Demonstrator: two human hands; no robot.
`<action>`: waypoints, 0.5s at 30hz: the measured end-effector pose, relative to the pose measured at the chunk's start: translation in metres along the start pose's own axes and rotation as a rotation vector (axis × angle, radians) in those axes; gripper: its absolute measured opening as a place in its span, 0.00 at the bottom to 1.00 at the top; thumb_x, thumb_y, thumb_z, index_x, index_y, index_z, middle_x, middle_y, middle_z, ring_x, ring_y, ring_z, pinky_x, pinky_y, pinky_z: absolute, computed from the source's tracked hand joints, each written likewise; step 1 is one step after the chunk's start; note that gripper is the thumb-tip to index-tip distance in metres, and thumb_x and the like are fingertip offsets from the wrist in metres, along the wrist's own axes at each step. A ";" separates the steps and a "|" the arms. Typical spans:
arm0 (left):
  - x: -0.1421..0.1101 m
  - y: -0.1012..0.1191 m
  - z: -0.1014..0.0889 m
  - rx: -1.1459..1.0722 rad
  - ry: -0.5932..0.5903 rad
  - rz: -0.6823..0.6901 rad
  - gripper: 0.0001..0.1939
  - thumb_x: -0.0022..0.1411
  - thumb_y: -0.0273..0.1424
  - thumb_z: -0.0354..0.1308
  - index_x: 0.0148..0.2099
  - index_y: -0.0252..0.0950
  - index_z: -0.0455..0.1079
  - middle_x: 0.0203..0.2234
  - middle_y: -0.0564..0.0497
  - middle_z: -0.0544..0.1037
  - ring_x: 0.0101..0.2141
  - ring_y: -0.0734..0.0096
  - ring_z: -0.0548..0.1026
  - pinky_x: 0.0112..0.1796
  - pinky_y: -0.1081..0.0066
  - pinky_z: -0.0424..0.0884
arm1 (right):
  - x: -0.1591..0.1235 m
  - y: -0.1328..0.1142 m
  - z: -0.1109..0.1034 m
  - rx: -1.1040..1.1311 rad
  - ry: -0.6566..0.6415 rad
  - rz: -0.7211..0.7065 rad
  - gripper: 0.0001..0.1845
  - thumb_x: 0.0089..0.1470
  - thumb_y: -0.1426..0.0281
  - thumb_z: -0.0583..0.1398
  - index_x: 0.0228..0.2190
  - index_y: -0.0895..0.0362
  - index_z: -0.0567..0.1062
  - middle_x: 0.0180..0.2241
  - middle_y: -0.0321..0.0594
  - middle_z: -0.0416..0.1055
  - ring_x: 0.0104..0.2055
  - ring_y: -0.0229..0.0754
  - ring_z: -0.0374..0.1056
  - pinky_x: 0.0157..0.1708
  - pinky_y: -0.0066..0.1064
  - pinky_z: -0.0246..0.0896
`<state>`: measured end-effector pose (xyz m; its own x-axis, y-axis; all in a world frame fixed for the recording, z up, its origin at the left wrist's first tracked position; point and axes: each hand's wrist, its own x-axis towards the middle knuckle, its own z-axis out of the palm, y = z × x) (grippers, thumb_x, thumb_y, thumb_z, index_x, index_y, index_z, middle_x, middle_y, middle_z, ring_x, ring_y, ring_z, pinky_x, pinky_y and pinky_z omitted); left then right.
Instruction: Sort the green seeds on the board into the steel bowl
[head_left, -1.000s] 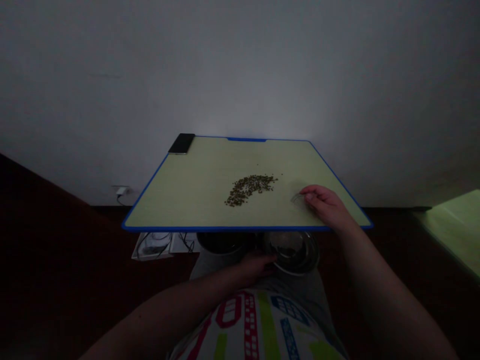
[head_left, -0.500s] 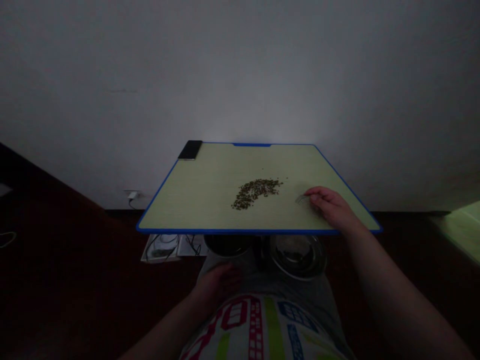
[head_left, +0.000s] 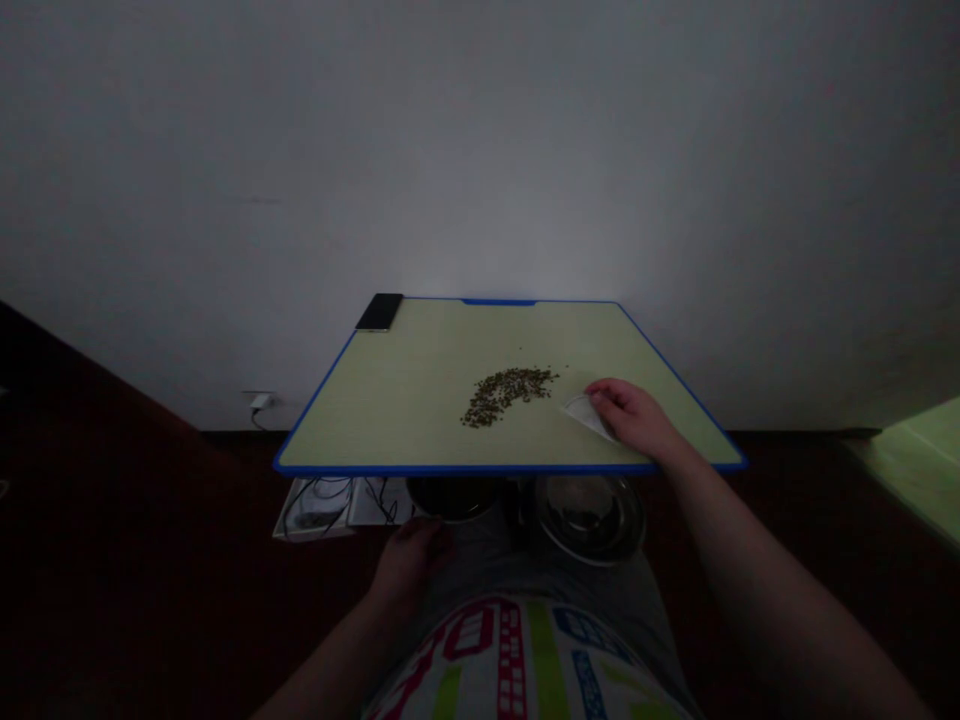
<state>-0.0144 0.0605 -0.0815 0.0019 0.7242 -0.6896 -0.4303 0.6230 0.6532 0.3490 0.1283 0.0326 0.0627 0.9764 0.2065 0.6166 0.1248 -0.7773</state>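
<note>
Lightly pinching a pale scrap point(head_left: 587, 415) of paper or thin plastic, too dim to tell which, with thumb and fingers closed on its edge, and resting the right hand point(head_left: 634, 418) on the board point(head_left: 360, 420) close to its front blue rim. Keeping the scrap near, but not touching, a curved patch of small dark grains point(head_left: 506, 393) lying around the middle of the board. Holding the left hand point(head_left: 411, 560) off the board, on a grey trouser leg point(head_left: 487, 545), with its fingers loosely curled and gripping nothing visible, just beside a dark bowl point(head_left: 454, 497) and not far from a steel bowl point(head_left: 589, 520), both sitting below the board's front rim. Probably working best: keeping the pinch light, carrying the scrap low and flat, and moving slowly, avoiding any sharp flick that might be scattering stray grains across the bare surface. Likely helping too: steadying the board's front rim with the free hand, since the board looks to be sitting across the lap. Leaving a phone point(head_left: 379, 312) lying on the far left corner, well apart from both hands.
</note>
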 end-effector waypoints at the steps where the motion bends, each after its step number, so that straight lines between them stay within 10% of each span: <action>1: 0.000 0.001 0.000 0.010 0.007 -0.004 0.11 0.68 0.34 0.62 0.49 0.35 0.74 0.41 0.48 0.81 0.36 0.68 0.79 0.36 0.64 0.79 | 0.001 -0.001 0.001 -0.070 0.010 -0.029 0.17 0.57 0.56 0.58 0.38 0.56 0.76 0.23 0.35 0.68 0.24 0.40 0.61 0.26 0.32 0.55; 8: 0.006 0.003 0.005 0.020 0.065 -0.025 0.06 0.65 0.23 0.61 0.34 0.34 0.71 0.23 0.49 0.80 0.26 0.66 0.82 0.33 0.68 0.80 | 0.010 -0.002 0.003 -0.390 0.070 -0.043 0.15 0.60 0.65 0.55 0.40 0.57 0.79 0.29 0.42 0.77 0.30 0.44 0.70 0.33 0.34 0.60; 15: 0.006 0.013 0.007 -0.004 0.022 -0.025 0.04 0.62 0.20 0.61 0.38 0.33 0.74 0.27 0.44 0.84 0.26 0.62 0.83 0.29 0.66 0.80 | 0.025 -0.008 0.009 -0.517 0.013 -0.040 0.15 0.64 0.68 0.54 0.43 0.57 0.79 0.35 0.47 0.81 0.36 0.47 0.74 0.37 0.34 0.63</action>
<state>-0.0132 0.0747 -0.0750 -0.0074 0.7017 -0.7124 -0.4340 0.6396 0.6345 0.3386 0.1537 0.0385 0.0388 0.9699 0.2405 0.9259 0.0556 -0.3736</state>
